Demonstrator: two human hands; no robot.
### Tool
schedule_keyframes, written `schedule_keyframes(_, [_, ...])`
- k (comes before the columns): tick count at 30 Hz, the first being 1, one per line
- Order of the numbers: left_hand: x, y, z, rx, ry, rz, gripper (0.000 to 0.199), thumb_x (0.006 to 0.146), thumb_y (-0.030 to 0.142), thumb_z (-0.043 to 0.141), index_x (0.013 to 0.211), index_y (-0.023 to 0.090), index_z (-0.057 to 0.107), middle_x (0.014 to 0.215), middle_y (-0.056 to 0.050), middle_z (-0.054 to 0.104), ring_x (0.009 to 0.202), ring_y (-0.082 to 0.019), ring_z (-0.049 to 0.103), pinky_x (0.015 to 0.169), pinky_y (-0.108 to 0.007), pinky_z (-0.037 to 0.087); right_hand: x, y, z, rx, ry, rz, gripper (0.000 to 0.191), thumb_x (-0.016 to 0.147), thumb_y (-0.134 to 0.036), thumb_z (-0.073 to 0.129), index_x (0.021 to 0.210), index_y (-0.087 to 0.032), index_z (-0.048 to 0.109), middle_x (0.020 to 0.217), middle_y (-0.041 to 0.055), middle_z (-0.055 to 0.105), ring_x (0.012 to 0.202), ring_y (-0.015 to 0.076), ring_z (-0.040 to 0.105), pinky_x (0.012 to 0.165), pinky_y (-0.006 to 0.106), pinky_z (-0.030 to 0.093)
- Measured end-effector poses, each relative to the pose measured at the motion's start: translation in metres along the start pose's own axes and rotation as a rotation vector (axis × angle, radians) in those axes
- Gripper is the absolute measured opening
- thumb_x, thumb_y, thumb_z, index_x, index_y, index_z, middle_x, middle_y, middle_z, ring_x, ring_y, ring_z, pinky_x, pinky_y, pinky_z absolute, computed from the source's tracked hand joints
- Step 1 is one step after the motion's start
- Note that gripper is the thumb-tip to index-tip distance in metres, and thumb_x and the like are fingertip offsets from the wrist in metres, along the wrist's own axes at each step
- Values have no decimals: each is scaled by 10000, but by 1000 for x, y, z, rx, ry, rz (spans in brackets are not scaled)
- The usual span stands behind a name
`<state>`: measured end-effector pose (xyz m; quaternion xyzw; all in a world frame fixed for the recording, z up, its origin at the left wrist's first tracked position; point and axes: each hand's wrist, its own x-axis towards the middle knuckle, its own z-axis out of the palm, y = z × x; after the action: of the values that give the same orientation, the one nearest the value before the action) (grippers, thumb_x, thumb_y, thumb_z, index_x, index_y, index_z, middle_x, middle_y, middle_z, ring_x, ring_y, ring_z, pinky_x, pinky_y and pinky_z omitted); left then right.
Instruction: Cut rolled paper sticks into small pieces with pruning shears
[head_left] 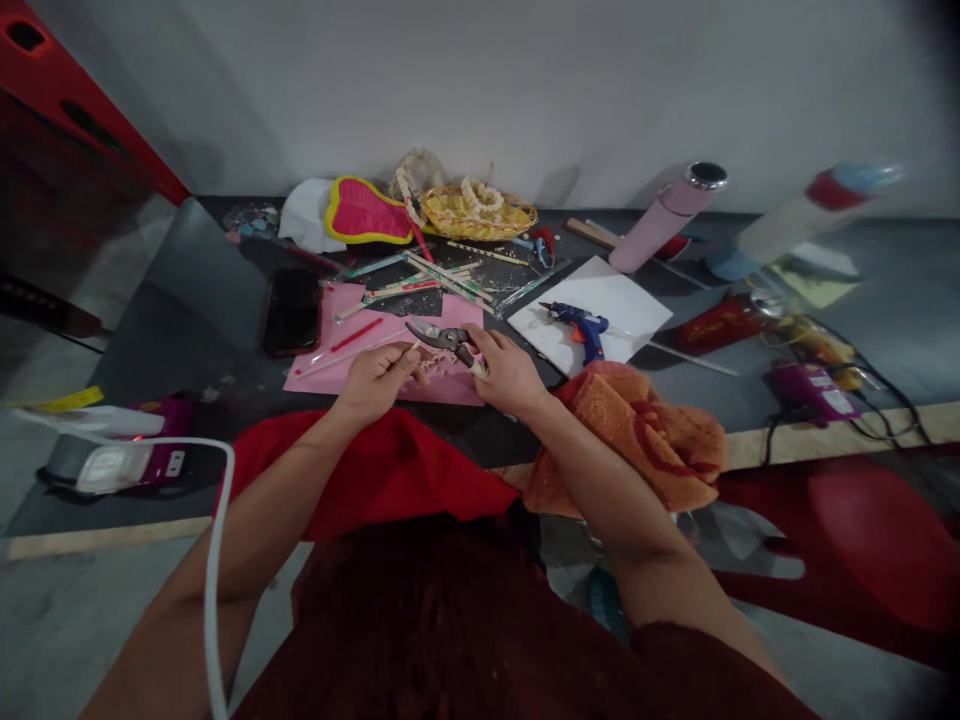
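Sitting in the right hand (510,368), a pair of pruning shears (442,336) is pointing its metal blades left, just over a sheet of pink paper (459,388) on the dark table (172,300). That hand is wrapping its fingers around the handles. The left hand (377,383) is pinching narrow, thumb against finger, and a short pale stick (415,346) is poking up from the pinch, right near the blades. I can't tell if the blades are actually touching it.

Little pale bits (441,362) are lying scattered on the paper between the hands, and a red stick (356,335) is resting further left. A dark phone (292,312) is lying by the paper's left side. Just behind, a loose pile of thin sticks (420,280) is crisscrossing. Over on the right, a blue glue gun (589,328) is lying on a white board (637,300), and a crumpled orange towel (630,430) is bunching up near the right forearm. A red cloth (375,470) is spreading under the left forearm.

Towards the wall, a yellow wicker basket (517,225) is sitting beside a pink piece with a yellow rim (367,210), while a pink bottle (652,230) is standing off to the right.
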<state>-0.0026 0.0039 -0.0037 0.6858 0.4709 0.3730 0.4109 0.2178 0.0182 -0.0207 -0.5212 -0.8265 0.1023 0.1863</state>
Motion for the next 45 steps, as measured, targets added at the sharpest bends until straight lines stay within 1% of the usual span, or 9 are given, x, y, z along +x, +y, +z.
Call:
schedule_keyframes(6, [1, -2, 2, 87, 52, 54, 345, 902, 352, 470, 698, 165, 675, 768, -40, 713, 740, -139, 642, 721, -236, 486, 1, -3, 0, -3, 6, 11, 534, 830, -258, 474, 1352, -157, 424, 1127, 127, 605, 1015, 272, 555, 901, 391, 448])
schedule_keyframes(10, [2, -7, 4, 112, 68, 11, 355, 902, 356, 460, 711, 167, 692, 824, -46, 737, 783, -151, 664, 716, -225, 496, 3, 4, 2, -28, -8, 6, 579, 828, -274, 484, 1388, -159, 387, 1214, 134, 573, 1083, 283, 524, 929, 426, 432])
schedule_keyframes(15, [1, -5, 4, 59, -19, -16, 375, 905, 401, 451, 755, 181, 716, 843, -39, 748, 692, -121, 652, 634, -205, 492, 3, 17, 1, -19, -50, -78, 662, 793, -223, 480, 1434, -173, 321, 1320, 127, 512, 1152, 284, 482, 952, 460, 419])
schedule_keyframes(22, [1, 0, 2, 12, -26, -49, 385, 901, 413, 459, 724, 168, 698, 901, -47, 749, 676, -116, 638, 575, -201, 466, 2, 13, -1, 8, -11, -69, 611, 787, -217, 493, 1388, -166, 395, 1234, 121, 562, 1097, 272, 521, 939, 418, 429])
schedule_keyframes(32, [1, -1, 0, 35, 31, 7, 381, 912, 371, 449, 698, 161, 683, 780, -43, 728, 688, -119, 636, 669, -220, 475, -2, -2, -2, -18, 7, 8, 496, 861, -284, 464, 1347, -185, 437, 1089, 103, 624, 1002, 253, 579, 861, 337, 457])
schedule_keyframes(37, [2, -2, 1, 67, 41, 32, 358, 906, 367, 459, 716, 154, 675, 785, -47, 720, 763, -147, 654, 747, -240, 488, -1, -2, -1, -20, 13, 19, 499, 854, -285, 472, 1342, -185, 439, 1104, 104, 620, 1015, 259, 574, 873, 349, 453])
schedule_keyframes(41, [2, -3, 2, 127, 94, -7, 245, 866, 329, 524, 927, 145, 675, 838, -37, 734, 788, -159, 659, 749, -250, 499, 0, -1, 0, 3, 7, 12, 537, 827, -280, 506, 1349, -184, 425, 1131, 105, 613, 1040, 260, 562, 899, 360, 446])
schedule_keyframes(43, [2, -4, 2, 134, 122, 10, 215, 865, 290, 522, 907, 150, 679, 880, -45, 735, 827, -165, 661, 766, -255, 497, 1, 0, 1, 9, 4, 6, 551, 827, -293, 513, 1358, -179, 417, 1158, 111, 608, 1059, 265, 554, 914, 373, 440])
schedule_keyframes(45, [3, -7, 3, 129, 118, 22, 225, 875, 268, 499, 827, 154, 687, 850, -50, 730, 797, -159, 657, 727, -246, 495, 1, 2, 1, 2, 0, -1, 577, 830, -318, 520, 1376, -172, 402, 1195, 118, 595, 1081, 275, 543, 925, 388, 435])
